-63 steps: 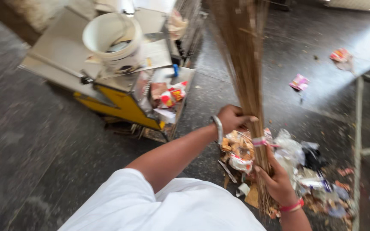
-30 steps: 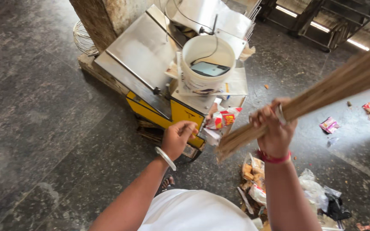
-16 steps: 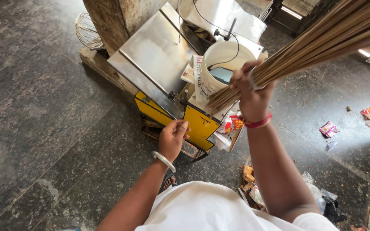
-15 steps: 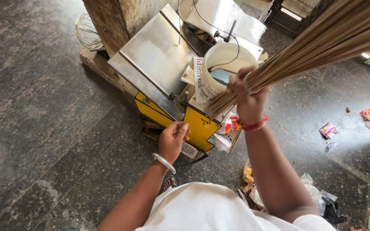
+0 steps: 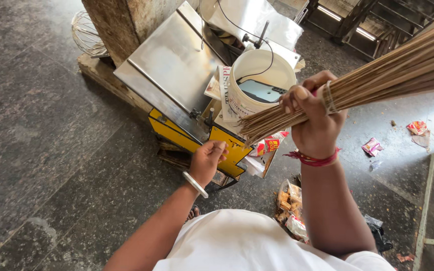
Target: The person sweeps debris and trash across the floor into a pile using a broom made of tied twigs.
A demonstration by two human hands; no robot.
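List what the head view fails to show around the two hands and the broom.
- Bundled stick broom: its far end runs off the right edge.
- Right hand: its palm is hidden by its own closed fingers around the broom.
- Left hand: its fingertips cover the yellow metal cabinet edge, so contact is unclear.
- White plastic bucket: its lower part is hidden behind the broom.

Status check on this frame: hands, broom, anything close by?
Right hand gripping stick broom, raised. Left hand empty, at yellow cabinet edge. White bucket beside broom butt.
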